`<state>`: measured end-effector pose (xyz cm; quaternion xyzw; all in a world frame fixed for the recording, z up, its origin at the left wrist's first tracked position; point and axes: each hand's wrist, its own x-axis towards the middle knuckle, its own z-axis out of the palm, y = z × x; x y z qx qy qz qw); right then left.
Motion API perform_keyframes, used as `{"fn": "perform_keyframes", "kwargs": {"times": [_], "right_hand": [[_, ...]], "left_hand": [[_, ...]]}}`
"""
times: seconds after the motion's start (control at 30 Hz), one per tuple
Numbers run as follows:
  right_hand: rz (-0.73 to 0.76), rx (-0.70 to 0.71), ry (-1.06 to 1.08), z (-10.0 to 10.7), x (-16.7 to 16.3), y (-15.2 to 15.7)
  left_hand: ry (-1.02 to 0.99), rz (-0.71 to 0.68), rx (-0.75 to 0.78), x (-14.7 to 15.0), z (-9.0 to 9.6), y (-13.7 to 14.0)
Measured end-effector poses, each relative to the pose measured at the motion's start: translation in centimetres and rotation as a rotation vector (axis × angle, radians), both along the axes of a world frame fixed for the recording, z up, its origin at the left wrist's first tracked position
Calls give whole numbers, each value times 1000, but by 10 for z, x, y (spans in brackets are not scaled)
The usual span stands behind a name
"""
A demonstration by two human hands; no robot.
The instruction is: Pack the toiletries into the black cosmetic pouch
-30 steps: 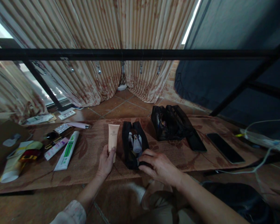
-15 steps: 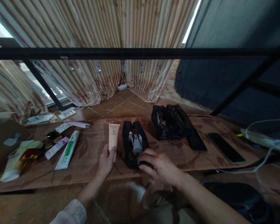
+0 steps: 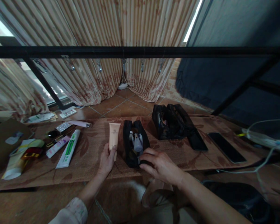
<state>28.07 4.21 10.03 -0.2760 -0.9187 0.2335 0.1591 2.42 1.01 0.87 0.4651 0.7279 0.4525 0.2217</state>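
Observation:
In my left hand [image 3: 107, 160] a peach-coloured squeeze tube [image 3: 114, 135] stands upright, its flat end up and its lower part between thumb and fingers. Just right of it sits an unzipped black pouch [image 3: 128, 154] with a few small containers inside, among them a pale bottle [image 3: 137, 143]. The fingers of my right hand [image 3: 157, 163] are closed on the near right edge of that pouch. Beyond my right hand, a second group of black mesh pouches [image 3: 172, 123] stands open-topped on the cloth.
A green-and-white tube [image 3: 68, 151], a pink-purple packet [image 3: 58, 147] and other cosmetics lie to the left, beside a cardboard box [image 3: 4, 146]. Right of the pouches rests a black phone [image 3: 226, 147], near a white cable [image 3: 259, 168]. A dark metal bar [image 3: 140, 52] crosses beyond the cloth-covered bench [image 3: 91, 149].
Both hands keep their holds on the tube and the pouch almost unmoved. The whole view has shifted very slightly.

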Motion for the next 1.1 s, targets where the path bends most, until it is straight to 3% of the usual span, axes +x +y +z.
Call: {"fn": "perform_keyframes", "kwargs": {"times": [0.4, 1.1], "right_hand": [[-2, -4, -14, -1, 0, 0], [2, 7, -3, -1, 0, 0]], "left_hand": [[-8, -10, 9, -2, -4, 1], [-3, -8, 33, 3, 7, -2]]}}
